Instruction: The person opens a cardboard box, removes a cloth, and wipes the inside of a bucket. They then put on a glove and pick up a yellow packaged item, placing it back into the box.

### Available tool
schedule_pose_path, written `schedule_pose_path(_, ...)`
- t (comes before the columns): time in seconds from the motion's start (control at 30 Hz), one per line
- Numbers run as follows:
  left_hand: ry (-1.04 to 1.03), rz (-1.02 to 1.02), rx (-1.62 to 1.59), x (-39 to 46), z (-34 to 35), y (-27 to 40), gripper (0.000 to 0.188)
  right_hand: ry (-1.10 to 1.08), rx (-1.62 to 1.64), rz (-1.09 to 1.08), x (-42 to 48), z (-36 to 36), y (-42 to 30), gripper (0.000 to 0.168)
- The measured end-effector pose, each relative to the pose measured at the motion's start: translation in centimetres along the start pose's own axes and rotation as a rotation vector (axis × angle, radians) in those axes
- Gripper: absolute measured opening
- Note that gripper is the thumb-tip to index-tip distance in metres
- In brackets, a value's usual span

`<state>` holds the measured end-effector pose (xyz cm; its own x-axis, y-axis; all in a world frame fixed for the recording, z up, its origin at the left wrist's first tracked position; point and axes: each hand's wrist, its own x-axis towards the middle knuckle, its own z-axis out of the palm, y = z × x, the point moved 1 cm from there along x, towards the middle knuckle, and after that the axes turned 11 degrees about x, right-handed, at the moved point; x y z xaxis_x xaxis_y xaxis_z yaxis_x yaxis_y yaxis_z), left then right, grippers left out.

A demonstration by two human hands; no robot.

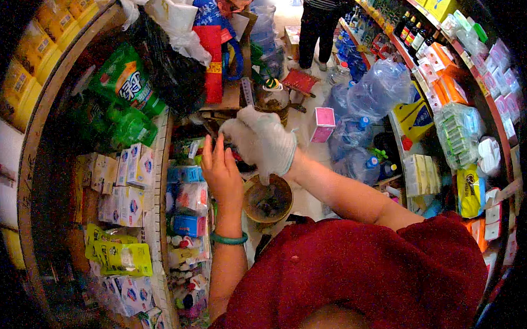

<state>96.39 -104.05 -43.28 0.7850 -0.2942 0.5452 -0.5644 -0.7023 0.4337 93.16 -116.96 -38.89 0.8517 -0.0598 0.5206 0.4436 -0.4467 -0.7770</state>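
Observation:
My right hand wears a white knitted work glove and reaches across in front of me. Its cuff sits at the wrist, and the glove's fabric and blur hide whether anything is in the palm. Just left of the glove, my left hand is bare and raised, fingers extended and slightly apart, with nothing seen in it. A green bangle circles that wrist. Below the hands stands a round yellowish bin with dark contents that I cannot make out.
On the left, a shelf carries boxed soaps, yellow packets and a green detergent pouch. Large water bottles and a pink box stand right of the aisle. Farther off are a red stool and a standing person.

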Motion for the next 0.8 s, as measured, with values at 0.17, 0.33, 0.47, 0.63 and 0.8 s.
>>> schedule_pose_path(0.17,0.107,0.142,0.324,0.1,1.3,0.6,0.044,0.16,0.986,0.539,-4.3,5.6,0.0,0.036)
schedule_pose_path(0.33,0.07,0.121,0.545,-0.9,3.0,-0.1,0.047,0.208,1.169,0.839,-3.5,5.9,1.7,0.053)
schedule_pose_path(0.47,-0.134,0.245,0.515,-1.1,2.1,1.8,0.048,0.232,1.334,0.868,-3.2,5.3,4.3,0.056)
schedule_pose_path(0.63,-0.068,-0.285,-0.761,0.7,1.4,2.2,0.046,0.173,1.6,0.891,-2.3,4.3,4.7,0.057)
schedule_pose_path(0.8,0.02,-0.427,-1.896,1.9,0.3,0.5,0.045,0.046,1.769,0.842,-4.1,7.1,2.1,0.058)
